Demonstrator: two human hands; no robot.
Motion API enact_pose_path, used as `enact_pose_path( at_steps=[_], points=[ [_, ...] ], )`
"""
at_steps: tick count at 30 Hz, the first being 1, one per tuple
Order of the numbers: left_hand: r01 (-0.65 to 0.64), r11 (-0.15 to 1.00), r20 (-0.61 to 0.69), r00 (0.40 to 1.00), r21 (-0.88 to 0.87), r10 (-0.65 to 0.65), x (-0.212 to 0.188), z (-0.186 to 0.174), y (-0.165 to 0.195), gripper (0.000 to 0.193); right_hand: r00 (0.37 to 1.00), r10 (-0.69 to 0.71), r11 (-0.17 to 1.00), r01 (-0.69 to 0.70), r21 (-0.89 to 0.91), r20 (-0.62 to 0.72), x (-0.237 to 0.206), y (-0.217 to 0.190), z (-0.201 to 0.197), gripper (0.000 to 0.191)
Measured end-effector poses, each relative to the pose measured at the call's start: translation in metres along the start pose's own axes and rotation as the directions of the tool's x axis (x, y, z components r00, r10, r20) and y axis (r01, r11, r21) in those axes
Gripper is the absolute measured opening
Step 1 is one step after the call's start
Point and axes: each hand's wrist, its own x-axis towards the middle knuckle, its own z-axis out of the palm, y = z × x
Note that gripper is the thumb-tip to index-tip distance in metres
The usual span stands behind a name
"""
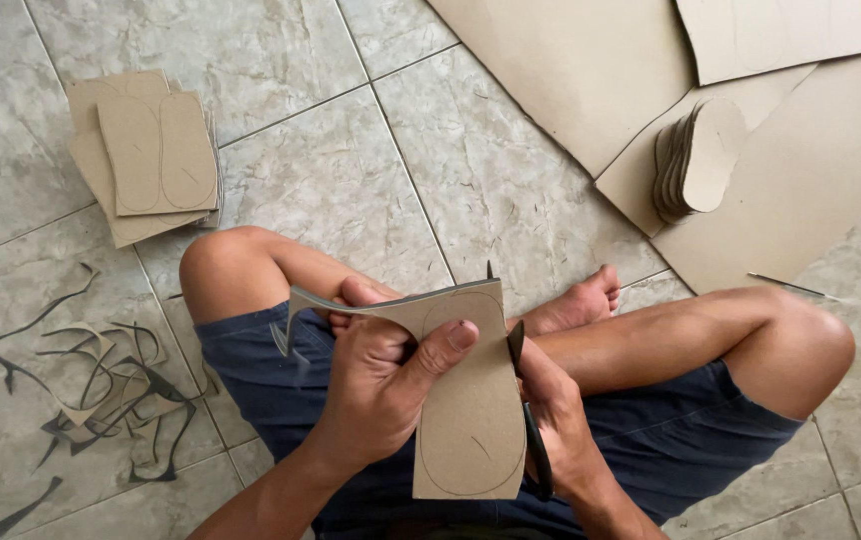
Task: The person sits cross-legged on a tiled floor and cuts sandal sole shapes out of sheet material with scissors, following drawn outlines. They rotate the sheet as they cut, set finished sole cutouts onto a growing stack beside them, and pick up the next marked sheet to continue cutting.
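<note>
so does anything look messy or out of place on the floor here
Only the offcuts: thin curled cardboard strips lie scattered loose on the tiles at the person's left. The marked rectangles and the cut sole shapes sit in fairly tidy stacks. Nothing looks damaged or spilled.

Left hand [381, 385] raised mid-frame, forearm entering from 7 o'clock, fingers [356, 295] curled closed, thumb pressed flat pointing to 2 o'clock. Right hand [556, 420] just beside at 3 o'clock, mostly hidden, fingers closed, wrist at 5 o'clock.
</note>
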Motion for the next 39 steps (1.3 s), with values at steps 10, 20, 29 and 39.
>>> enact_pose_path(
  at_steps=[10,20,29,39],
  points=[
    [0.069,0.994,0.008,0.998,-0.090,-0.069,-0.006,0.001,-0.010,0.027,0.989,-0.054,0.972,0.021,-0.236,-0.135,0.000,-0.022,0.011,0.031],
    [0.114,0.976,0.039,0.993,-0.184,-0.109,-0.004,-0.001,-0.015,0.026,0.977,-0.091,0.914,0.006,-0.405,-0.191,-0.003,-0.021,0.012,0.014],
    [0.058,0.994,0.093,0.994,-0.094,-0.050,-0.005,-0.001,-0.012,0.023,0.987,-0.014,0.964,-0.030,-0.264,-0.161,-0.004,-0.019,0.007,0.018],
    [0.268,0.944,0.238,0.946,-0.191,-0.221,0.000,-0.010,-0.011,0.024,0.995,0.065,0.986,-0.076,-0.147,-0.080,-0.008,-0.026,0.004,0.027]
  ],
)
